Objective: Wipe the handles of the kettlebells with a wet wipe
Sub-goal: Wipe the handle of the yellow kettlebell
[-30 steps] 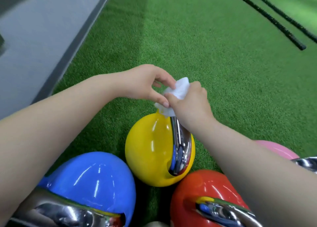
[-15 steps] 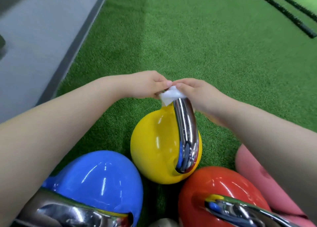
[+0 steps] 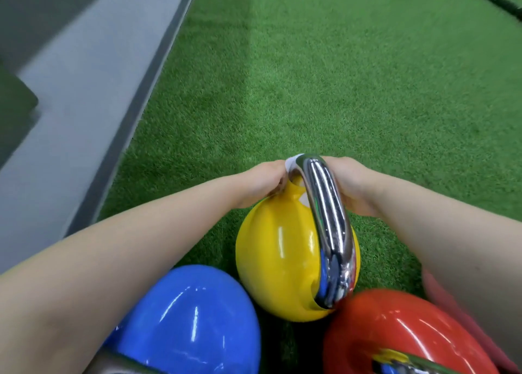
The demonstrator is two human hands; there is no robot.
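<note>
A yellow kettlebell (image 3: 279,263) stands on green turf, its chrome handle (image 3: 327,218) arching toward me. My left hand (image 3: 261,183) and my right hand (image 3: 348,184) meet at the handle's far end, one on each side. A white wet wipe (image 3: 291,163) is wrapped over that far end, only a small edge of it showing between my fingers. Both hands pinch the wipe against the metal. My fingertips are hidden behind the handle.
A blue kettlebell (image 3: 192,317) sits at the lower left and a red kettlebell (image 3: 395,334) at the lower right, with a pink one (image 3: 440,297) blurred under my right forearm. A grey floor strip (image 3: 84,91) borders the turf (image 3: 339,77) on the left.
Both hands slid with the wipe further down the far end of the yellow kettlebell's handle. The wipe was bunched up above the handle a second ago and is now mostly hidden.
</note>
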